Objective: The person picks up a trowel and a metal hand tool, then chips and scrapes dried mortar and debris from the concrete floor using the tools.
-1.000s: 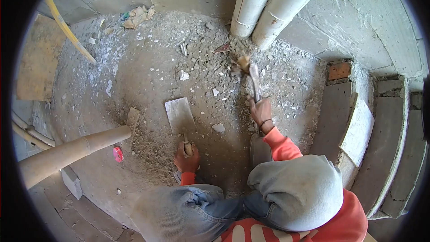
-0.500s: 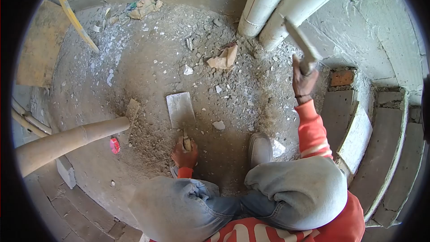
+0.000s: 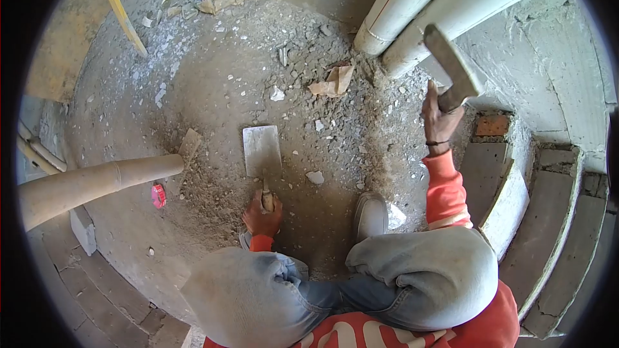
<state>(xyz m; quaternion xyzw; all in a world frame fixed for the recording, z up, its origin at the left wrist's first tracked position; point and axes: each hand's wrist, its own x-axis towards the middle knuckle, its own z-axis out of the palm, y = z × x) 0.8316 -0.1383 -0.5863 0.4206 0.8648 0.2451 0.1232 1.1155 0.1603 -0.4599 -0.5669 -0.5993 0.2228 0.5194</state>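
Note:
My left hand [image 3: 262, 214] is closed round the short handle of a trowel [image 3: 262, 148], whose pale rectangular blade lies over the dusty floor, pointing away from me. Out to the right, my right hand [image 3: 440, 115] grips the handle of a tool with a flat metal head [image 3: 451, 64], like a hoe or adze. That head is raised near the foot of two white pipes [image 3: 425, 32]. A crumpled piece of brown paper [image 3: 333, 82] rests on the rubble to the left of this tool.
Grey blocks [image 3: 548, 212] stand at the right beside an orange brick [image 3: 492, 125]. A thick bamboo pole [image 3: 97, 183] comes in from the left, near a pink object [image 3: 158, 196]. A yellow strip [image 3: 120, 9] leans at the upper left. My shoe [image 3: 371, 216] is on the floor.
My right hand has moved from the rubble by the pipes out to the right, lifting its tool. The brown paper now lies spread on the rubble. My left hand keeps its hold on the trowel.

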